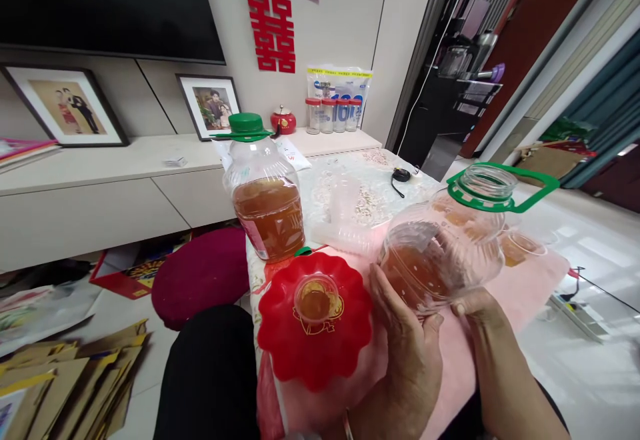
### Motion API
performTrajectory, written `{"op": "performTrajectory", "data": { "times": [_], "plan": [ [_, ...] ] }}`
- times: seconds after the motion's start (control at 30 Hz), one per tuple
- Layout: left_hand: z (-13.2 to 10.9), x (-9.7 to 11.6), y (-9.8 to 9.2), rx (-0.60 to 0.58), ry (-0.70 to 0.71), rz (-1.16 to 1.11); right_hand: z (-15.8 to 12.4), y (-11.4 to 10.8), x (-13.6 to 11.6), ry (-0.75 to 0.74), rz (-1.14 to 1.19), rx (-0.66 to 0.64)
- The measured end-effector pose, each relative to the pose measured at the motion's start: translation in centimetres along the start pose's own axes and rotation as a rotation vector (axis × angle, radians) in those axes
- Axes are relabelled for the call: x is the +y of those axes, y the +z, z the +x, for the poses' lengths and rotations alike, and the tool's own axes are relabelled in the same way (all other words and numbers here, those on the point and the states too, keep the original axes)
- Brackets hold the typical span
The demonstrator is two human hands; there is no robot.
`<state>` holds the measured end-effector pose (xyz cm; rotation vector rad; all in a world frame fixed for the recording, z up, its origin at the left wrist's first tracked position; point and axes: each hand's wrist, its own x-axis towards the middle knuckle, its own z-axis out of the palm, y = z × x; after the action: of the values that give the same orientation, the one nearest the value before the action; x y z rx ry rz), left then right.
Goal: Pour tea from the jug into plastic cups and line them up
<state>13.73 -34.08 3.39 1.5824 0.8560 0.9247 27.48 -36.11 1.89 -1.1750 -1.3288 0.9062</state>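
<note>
My left hand [407, 353] and my right hand [477, 307] together grip the base of a clear plastic jug [445, 253] that is tilted on its side, uncapped, its green handle ring [500, 190] pointing up and right. A little amber liquid lies in it. Just left of my left hand sits a red scalloped plate [280, 347] with a small clear cup [315, 299] of amber liquid on it. Behind the plate stands a second jug [265, 193], green-capped and about half full of amber liquid.
The low table wears a pink cloth [520, 287] and a lace cover. On it are stacked clear cups [350, 233], filled cups [520, 248] at the right and a black cord [400, 177]. A maroon cushion [200, 273] and cardboard [65, 373] lie on the floor left.
</note>
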Motion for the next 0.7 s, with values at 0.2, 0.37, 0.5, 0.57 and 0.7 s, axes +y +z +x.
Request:
{"op": "performTrajectory", "data": {
  "times": [0.2, 0.37, 0.5, 0.57, 0.7],
  "plan": [
    [0.6, 0.9, 0.8, 0.095, -0.010, 0.109, 1.0, 2.5, 1.7, -0.002, 0.076, 0.065],
    [1.7, -0.1, 3.2, 0.198, -0.023, 0.201, 1.7, -0.4, 1.9, 0.013, 0.124, 0.008],
    [-0.3, -0.9, 3.9, 0.205, -0.015, 0.251, 3.6, -6.2, 1.6, 0.033, 0.146, -0.005],
    [-2.0, -1.0, 3.9, 0.201, -0.037, 0.279, 4.3, -8.0, 1.6, 0.049, 0.148, 0.000],
    [-4.8, -0.3, 2.4, 0.275, -0.134, 0.243, 4.2, -8.7, 1.4, 0.055, 0.166, 0.030]
  ]
}}
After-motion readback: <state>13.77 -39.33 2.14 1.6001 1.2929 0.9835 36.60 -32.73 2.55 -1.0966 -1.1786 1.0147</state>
